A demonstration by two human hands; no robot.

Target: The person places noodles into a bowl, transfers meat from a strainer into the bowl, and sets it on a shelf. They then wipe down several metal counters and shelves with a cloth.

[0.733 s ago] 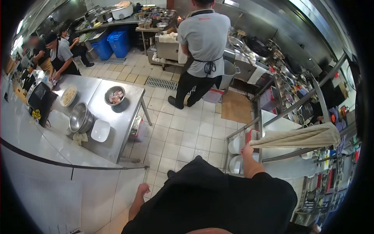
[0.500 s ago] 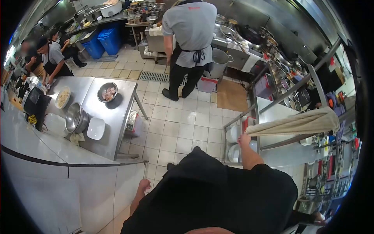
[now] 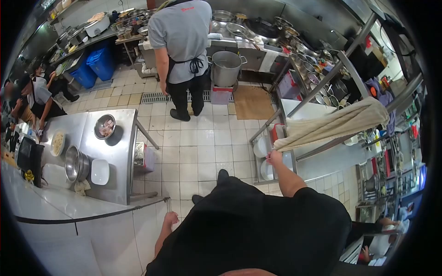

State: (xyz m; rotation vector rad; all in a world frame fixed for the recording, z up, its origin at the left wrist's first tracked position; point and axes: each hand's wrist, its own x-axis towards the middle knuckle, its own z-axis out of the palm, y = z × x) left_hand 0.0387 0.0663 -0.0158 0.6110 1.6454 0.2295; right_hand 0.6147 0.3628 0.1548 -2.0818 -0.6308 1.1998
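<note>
My right hand [image 3: 275,158] is closed on the near end of a long beige towel [image 3: 336,124], which hangs over a metal rail at the right. Stacked white bowls [image 3: 262,147] are on the shelf just beside that hand. My left hand [image 3: 171,218] hangs low at my left side, fingers curled, near the corner of the white counter [image 3: 106,215]. What it holds, if anything, is too small to make out.
A steel table [image 3: 120,158] at left bears a bowl of meat pieces [image 3: 105,126], steel bowls [image 3: 77,163] and a white dish [image 3: 100,171]. A co-worker [image 3: 182,41] stands ahead beside a large pot [image 3: 226,68]. Other people sit at far left.
The view has turned, so the table and the co-worker appear further left. The towel's near end and my right hand appear slightly further left; my right hand still grips it.
</note>
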